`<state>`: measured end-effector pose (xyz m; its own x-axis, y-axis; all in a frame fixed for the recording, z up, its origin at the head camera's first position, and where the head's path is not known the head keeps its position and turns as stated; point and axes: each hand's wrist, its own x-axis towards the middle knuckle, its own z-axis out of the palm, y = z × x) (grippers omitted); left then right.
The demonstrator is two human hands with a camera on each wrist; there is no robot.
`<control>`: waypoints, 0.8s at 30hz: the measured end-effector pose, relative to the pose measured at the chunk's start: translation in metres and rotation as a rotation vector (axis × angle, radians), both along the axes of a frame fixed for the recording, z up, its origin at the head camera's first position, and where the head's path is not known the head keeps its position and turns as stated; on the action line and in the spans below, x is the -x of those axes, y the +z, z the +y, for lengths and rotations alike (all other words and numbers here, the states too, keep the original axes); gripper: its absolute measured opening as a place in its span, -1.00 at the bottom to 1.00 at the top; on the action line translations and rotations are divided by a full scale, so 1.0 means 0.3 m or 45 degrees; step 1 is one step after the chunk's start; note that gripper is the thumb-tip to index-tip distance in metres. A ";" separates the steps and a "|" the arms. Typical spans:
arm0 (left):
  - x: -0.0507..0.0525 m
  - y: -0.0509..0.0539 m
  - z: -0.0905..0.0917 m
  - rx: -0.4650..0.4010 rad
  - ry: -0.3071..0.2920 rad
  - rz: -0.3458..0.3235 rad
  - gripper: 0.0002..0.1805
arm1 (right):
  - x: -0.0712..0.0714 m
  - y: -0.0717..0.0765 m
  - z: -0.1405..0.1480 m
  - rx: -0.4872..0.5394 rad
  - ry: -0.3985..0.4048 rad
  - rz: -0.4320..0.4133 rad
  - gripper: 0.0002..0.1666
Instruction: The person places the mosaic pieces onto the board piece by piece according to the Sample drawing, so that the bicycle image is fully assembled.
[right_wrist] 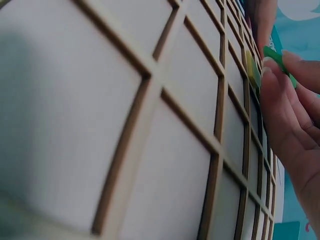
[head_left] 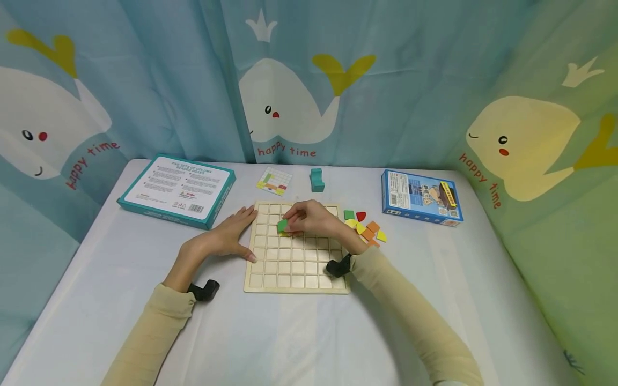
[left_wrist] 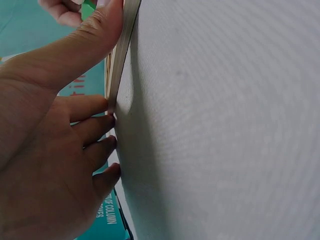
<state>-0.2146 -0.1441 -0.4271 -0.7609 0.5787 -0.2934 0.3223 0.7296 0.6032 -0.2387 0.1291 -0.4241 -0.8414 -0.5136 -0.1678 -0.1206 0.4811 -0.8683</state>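
A pale wooden grid board (head_left: 285,267) lies on the table. Over its upper left part, my right hand (head_left: 311,219) pinches a green square piece (head_left: 282,225) between thumb and fingertips; the right wrist view shows this green piece (right_wrist: 280,65) tilted, beside a yellow piece (right_wrist: 252,71) on the grid. My left hand (head_left: 229,234) touches the board's left edge with fingers spread. In the left wrist view the left hand (left_wrist: 60,130) has its thumb and fingertips along the board's side (left_wrist: 121,55).
Loose yellow, orange, red and green pieces (head_left: 369,235) lie right of the board. Behind it are a small pattern card (head_left: 274,180) and a teal block (head_left: 316,180). A teal box (head_left: 178,187) stands left, a blue box (head_left: 422,197) right. Curtains hang behind and beside the table.
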 end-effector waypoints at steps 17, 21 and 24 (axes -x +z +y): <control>-0.002 -0.006 -0.008 -0.028 -0.006 -0.001 0.34 | 0.006 0.004 -0.082 -0.135 0.065 0.092 -0.78; -0.001 -0.006 -0.008 -0.030 -0.006 0.003 0.34 | 0.007 -0.003 -0.091 -0.183 0.078 0.133 -0.78; -0.001 -0.004 -0.009 -0.026 0.000 0.000 0.34 | 0.005 0.000 -0.098 -0.226 0.094 0.179 -0.77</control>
